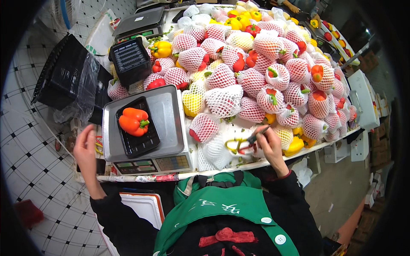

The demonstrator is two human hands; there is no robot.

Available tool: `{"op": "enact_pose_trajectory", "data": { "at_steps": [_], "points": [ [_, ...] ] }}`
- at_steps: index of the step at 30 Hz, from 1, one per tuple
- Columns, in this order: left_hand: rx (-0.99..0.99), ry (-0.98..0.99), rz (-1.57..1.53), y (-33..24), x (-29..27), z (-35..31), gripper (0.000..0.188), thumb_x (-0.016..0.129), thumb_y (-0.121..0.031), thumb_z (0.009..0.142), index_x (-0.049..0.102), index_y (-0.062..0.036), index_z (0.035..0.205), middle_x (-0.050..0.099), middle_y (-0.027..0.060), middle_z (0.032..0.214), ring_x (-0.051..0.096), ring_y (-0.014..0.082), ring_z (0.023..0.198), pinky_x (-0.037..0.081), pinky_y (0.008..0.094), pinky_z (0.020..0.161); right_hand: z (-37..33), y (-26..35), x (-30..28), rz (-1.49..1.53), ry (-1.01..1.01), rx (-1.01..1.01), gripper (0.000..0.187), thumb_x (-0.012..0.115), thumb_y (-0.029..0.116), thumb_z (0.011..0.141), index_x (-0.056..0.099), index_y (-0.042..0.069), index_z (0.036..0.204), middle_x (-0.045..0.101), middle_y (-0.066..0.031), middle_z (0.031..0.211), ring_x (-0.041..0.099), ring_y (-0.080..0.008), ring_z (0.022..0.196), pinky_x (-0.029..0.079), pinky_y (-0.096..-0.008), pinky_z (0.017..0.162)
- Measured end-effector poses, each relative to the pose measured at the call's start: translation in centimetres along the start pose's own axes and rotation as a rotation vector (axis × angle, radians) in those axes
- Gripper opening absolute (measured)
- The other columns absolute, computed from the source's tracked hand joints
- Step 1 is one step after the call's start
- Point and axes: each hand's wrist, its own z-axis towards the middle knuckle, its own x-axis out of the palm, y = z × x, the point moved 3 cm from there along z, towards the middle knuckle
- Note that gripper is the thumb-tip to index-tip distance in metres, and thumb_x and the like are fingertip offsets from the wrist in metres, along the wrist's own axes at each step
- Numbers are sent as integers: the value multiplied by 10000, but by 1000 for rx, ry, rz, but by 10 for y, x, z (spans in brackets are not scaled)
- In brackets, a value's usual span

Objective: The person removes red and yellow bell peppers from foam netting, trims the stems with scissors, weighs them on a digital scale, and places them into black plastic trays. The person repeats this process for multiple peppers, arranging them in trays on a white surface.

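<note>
Your orange-red bell pepper [133,121] lies left of centre in the frame, on its side in a black tray [149,144], with its green stem toward the right. The tray sits tilted on the metal pan of the scale [171,123]; its rim probably keeps the round pepper from rolling about. No hand touches the pepper, so the pan seems to bear only the 2 of them.

Your left hand [86,147] is empty, fingers extended, just beside the scale's left edge; the pepper is up and to its right, near but apart. Your right hand [269,144], right of centre, is closed around a blurred tool with yellow loops [228,146], perhaps scissors; the loops point left, and what is gripped inside your fingers you can't fully tell. The pepper is well apart from it, across the pan to the left.

On the worktop, peppers in foam nets [225,101] are heaped from the centre to the upper right, the nets likely there to prevent bruising.
</note>
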Motion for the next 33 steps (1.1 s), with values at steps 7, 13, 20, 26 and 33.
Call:
{"op": "enact_pose_trajectory", "data": {
  "at_steps": [7, 13, 20, 26, 33],
  "points": [
    [504, 465, -124, -176, 159, -30, 311, 636, -106, 842, 620, -1, 1134, 614, 189, 1123, 604, 333, 1027, 472, 365, 893, -10, -36, 2, 177, 242, 118, 153, 579, 159, 928, 593, 10, 899, 535, 19, 783, 469, -54, 717, 396, -219, 658],
    [617, 274, 25, -199, 320, -16, 489, 690, -256, 791, 565, -104, 1238, 489, 213, 1302, 481, 367, 1203, 437, 513, 925, 4, -59, 12, 21, 459, 62, 255, 572, 273, 945, 619, 23, 946, 549, 1, 731, 484, -61, 684, 427, -243, 617],
    [594, 202, 469, -178, 408, -21, 546, 621, -90, 767, 514, -267, 1273, 284, 86, 1496, 197, 360, 1394, 407, 640, 846, 2, -67, 8, -239, 847, 122, 340, 564, 382, 931, 652, 79, 1059, 670, -91, 791, 639, -172, 722, 491, -312, 679],
    [499, 323, 73, -175, 385, -11, 785, 755, -19, 583, 511, -247, 1293, 310, 184, 1434, 366, 429, 1257, 443, 498, 954, 15, -65, 10, -195, 903, 151, 274, 630, 272, 906, 651, 24, 1022, 651, -59, 743, 605, -101, 685, 488, -287, 626],
    [383, 246, -203, -160, 367, 7, 606, 577, 18, 677, 512, -100, 1268, 480, 215, 1269, 494, 389, 1161, 407, 423, 1011, 48, -26, -2, 575, 570, 131, 213, 526, 155, 975, 549, 21, 1139, 609, -65, 1058, 624, -136, 920, 506, -271, 801]
  ]
}}
